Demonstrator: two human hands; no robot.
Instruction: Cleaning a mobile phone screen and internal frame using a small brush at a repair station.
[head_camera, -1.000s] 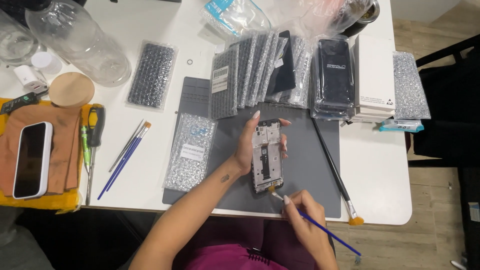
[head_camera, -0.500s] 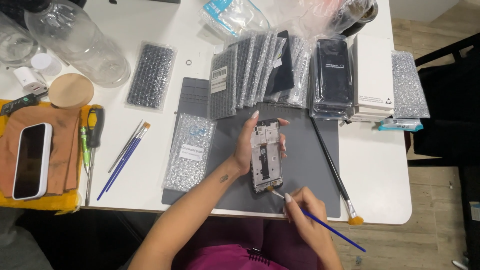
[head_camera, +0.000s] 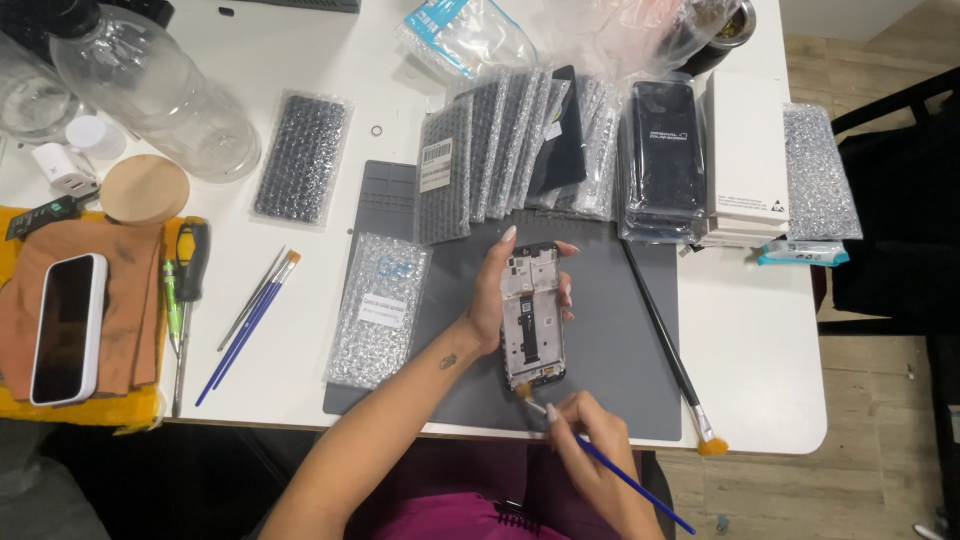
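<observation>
The left hand (head_camera: 497, 300) grips an opened phone frame (head_camera: 532, 318) above a grey mat (head_camera: 620, 340). The right hand (head_camera: 585, 440) pinches a blue-handled brush (head_camera: 600, 462), its bristles apparently touching the frame's lower edge. Bubble-wrapped packets (head_camera: 500, 150) crowd the white tabletop (head_camera: 750, 340); wooden floor (head_camera: 880, 470) shows at the right.
</observation>
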